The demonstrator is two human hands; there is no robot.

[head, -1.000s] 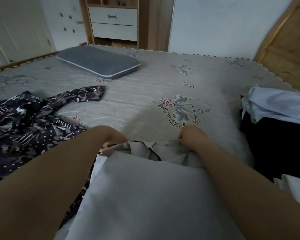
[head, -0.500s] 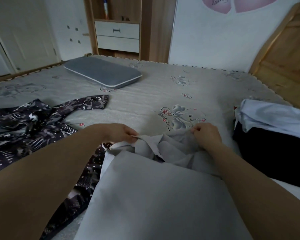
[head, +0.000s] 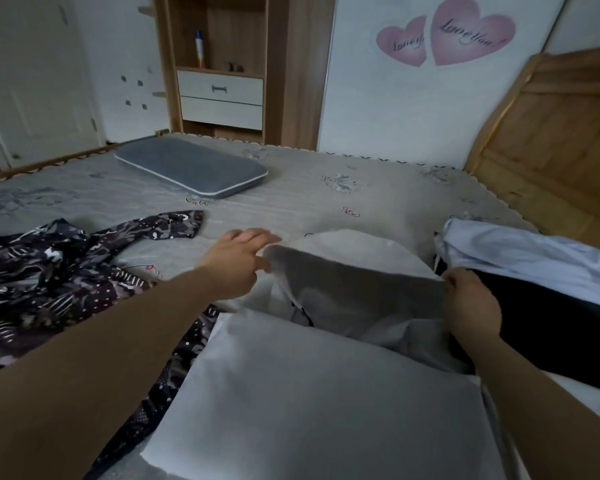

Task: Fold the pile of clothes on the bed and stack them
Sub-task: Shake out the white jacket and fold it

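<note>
A pale grey garment (head: 326, 393) lies in front of me on the bed, its far part lifted off the mattress. My left hand (head: 238, 263) pinches the left corner of that raised edge. My right hand (head: 471, 303) grips the right corner, so the edge stretches between both hands. A dark patterned garment (head: 49, 282) lies spread and unfolded to the left. On the right sits a stack with a light blue-white piece (head: 534, 258) on top of a black one (head: 551, 323).
A grey pillow (head: 191, 169) lies at the far side of the bed (head: 326, 199). A wooden headboard (head: 551, 143) stands at the right. Behind the bed are a wooden shelf unit with drawers (head: 222, 95) and a white door (head: 32, 81).
Both hands have lifted the grey garment's far edge and moved apart, spreading it wide. The camera has tilted up, showing more of the wall.
</note>
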